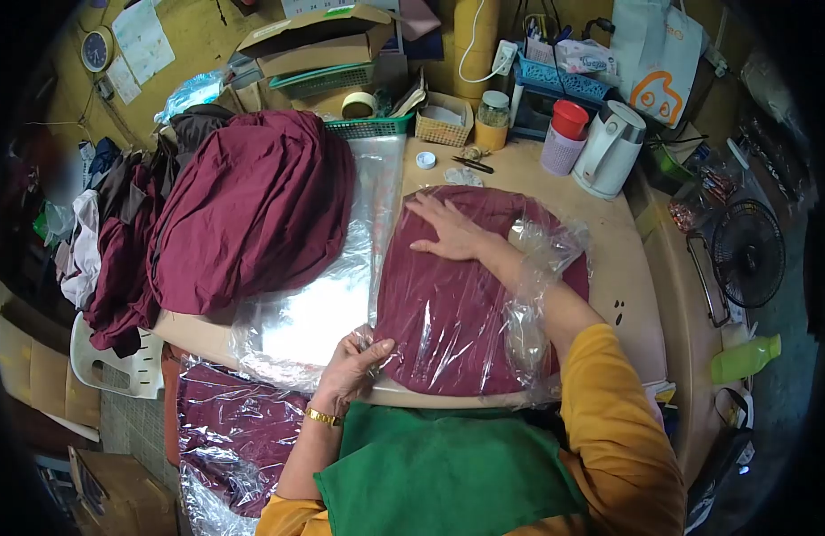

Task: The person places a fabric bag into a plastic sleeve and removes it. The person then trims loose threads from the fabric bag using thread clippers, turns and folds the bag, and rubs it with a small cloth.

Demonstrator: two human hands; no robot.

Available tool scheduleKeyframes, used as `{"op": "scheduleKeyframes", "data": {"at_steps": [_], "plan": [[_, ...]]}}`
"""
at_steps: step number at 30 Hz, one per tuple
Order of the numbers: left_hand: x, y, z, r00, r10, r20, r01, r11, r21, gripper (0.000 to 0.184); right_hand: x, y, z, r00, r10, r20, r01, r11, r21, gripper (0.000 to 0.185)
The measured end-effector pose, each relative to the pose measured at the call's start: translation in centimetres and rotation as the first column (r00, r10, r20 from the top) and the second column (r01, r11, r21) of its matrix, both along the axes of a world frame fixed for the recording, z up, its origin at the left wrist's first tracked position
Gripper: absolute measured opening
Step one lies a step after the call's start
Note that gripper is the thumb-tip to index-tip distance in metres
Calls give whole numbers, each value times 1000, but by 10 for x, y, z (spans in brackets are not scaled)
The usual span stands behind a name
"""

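A folded maroon garment (pixel 448 313) lies flat in a clear plastic bag (pixel 528 335) on the table before me. My left hand (pixel 351 364) pinches the bag's near left corner between thumb and fingers. Spread out over the upper part of the garment is my right hand (pixel 446 230), palm down with fingers apart. Loose plastic bunches up on both sides of my right forearm; whether the hand is inside the bag or on top of it, I cannot tell. To the left, a stack of clear plastic bags (pixel 318 322) lies beside a large heap of maroon cloth (pixel 251 205).
Another bagged maroon garment (pixel 238 420) hangs below the table's front edge. At the back stand a white kettle (pixel 611 147), a lilac cup (pixel 562 152), a jar (pixel 493 121) and a wicker basket (pixel 443 121). Black tweezers (pixel 473 164) lie near a white lid (pixel 426 160). A fan (pixel 748 252) is at right.
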State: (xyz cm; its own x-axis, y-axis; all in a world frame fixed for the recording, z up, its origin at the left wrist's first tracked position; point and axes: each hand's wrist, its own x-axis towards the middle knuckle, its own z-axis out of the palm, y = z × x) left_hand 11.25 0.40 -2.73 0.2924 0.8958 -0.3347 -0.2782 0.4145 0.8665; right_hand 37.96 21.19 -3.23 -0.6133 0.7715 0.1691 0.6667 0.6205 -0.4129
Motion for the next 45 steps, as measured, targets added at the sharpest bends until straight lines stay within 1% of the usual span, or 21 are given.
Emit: {"op": "scheduleKeyframes", "data": {"at_steps": [5, 8, 11, 13, 14, 16, 17, 19, 24, 26, 27, 29, 32, 34, 35, 36, 38, 40, 41, 44, 45], "plan": [[2, -6, 10, 998, 58, -12, -58, 998, 17, 22, 30, -97, 38, 927, 168, 335, -116, 979, -169, 62], [3, -9, 3, 996, 79, -38, -81, 996, -49, 30, 121, -161, 62, 993, 117, -13, -100, 772, -627, 42], [-2, -12, -13, 992, 74, -99, -85, 990, -112, 35, 163, -228, 75, 932, 66, -357, -331, 555, -763, 40], [8, -9, 1, 990, 34, -139, -48, 994, -100, 48, 126, -273, 85, 965, -104, -242, -22, 882, -470, 41], [18, -4, 33, 916, -40, -400, -32, 985, -172, 43, 104, -286, 90, 976, -199, -93, 170, 953, -249, 41], [26, 16, 43, 770, -126, -625, 38, 988, -152, 44, 97, -262, 61, 881, -467, 79, 464, 815, -347, 26], [28, 34, 33, 775, -122, -620, 108, 992, -60, 46, 110, -232, 47, 850, -509, -136, 431, 819, -378, 10], [40, 78, 30, 958, 131, -254, -107, 988, 107, 38, 114, -176, 71, 476, -548, -688, 377, 834, -403, 15], [11, 81, 97, 944, 301, 135, -329, 897, 295, 28, 143, -182, 202, 240, -456, -857, 721, 675, -157, 25], [-35, 64, 45, 904, 292, -312, -189, 928, 322, 40, 173, -203, 170, 243, -626, -741, 772, 587, -243, 22], [-33, 44, 26, 901, 340, -269, -303, 938, 170, 47, 182, -215, 144, 157, -742, -652, 761, 511, -399, 22], [-38, 6, -20, 863, 407, -299, -446, 892, -73, 46, 221, -242, 62, 261, -867, -424, 661, 481, -576, 22], [-46, -36, 8, 697, 105, -710, -176, 984, -28, 35, 240, -290, 20, 236, -947, -220, 731, 322, -601, 21], [-99, -47, 38, 509, 3, -860, 123, 989, 77, 37, 288, -314, 3, 363, -932, 19, 901, 345, -262, 22], [-81, -44, 89, 310, 84, -947, 53, 993, 106, 38, 290, -310, 14, 330, -944, 10, 940, 328, -94, 24], [-103, -37, 78, 251, 337, -907, 98, 924, 370, 38, 291, -297, 36, 302, -953, -6, 951, 301, 78, 27], [-70, 0, 112, 360, 588, -724, 162, 725, 670, 30, 261, -252, 85, 338, -905, -257, 852, 410, -324, 34], [-39, 51, 128, 356, 558, -750, 382, 646, 662, 24, 212, -199, 111, 400, -815, -419, 634, 576, -516, 53], [-24, 83, 122, 391, 498, -774, 386, 675, 629, 24, 205, -165, 87, 491, -761, -423, 632, 646, -428, 58], [-2, 198, 44, 384, 742, -550, 504, 330, 798, 32, 177, -75, 24, 662, -663, -350, 680, 727, -93, 73], [2, 208, 26, 384, 744, -547, 506, 326, 799, 32, 159, -74, 34, 698, -638, -327, 520, 765, -381, 65]]}}
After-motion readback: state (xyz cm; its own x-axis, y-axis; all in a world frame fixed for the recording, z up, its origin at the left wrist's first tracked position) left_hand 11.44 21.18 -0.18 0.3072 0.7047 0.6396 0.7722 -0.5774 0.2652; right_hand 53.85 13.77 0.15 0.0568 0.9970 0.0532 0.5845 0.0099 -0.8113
